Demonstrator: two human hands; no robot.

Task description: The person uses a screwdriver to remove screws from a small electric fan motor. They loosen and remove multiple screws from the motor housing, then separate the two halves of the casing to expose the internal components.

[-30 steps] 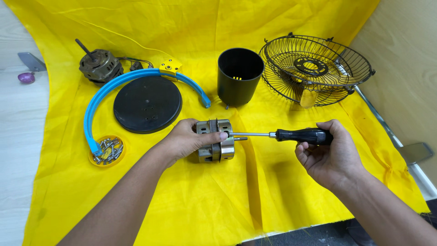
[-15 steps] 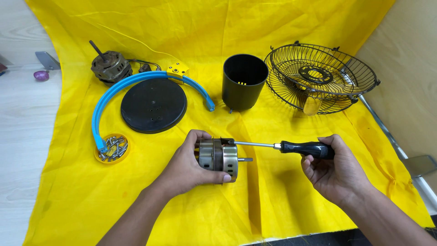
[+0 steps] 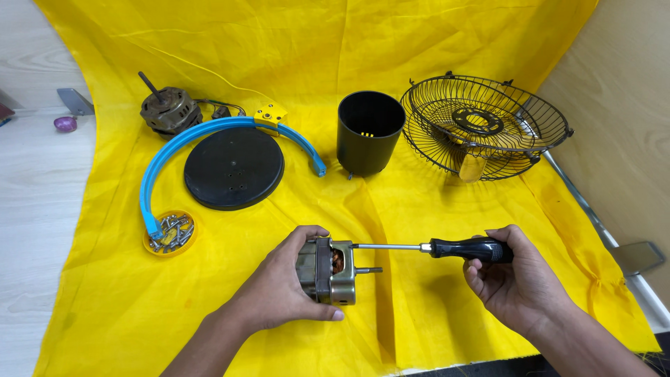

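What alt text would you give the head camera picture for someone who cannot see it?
A person's left hand holds a small motor over a yellow cloth while the right hand points a screwdriver at its end. Behind lie a black disc, a blue arc, a black cup, a wire fan guard, a second motor and a dish of screws.

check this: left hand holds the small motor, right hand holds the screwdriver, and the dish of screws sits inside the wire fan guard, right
Not quite. The head view shows the dish of screws on the yellow cloth beside the blue curved strip, far from the wire fan guard. The left hand does hold the small motor, the right hand the screwdriver.
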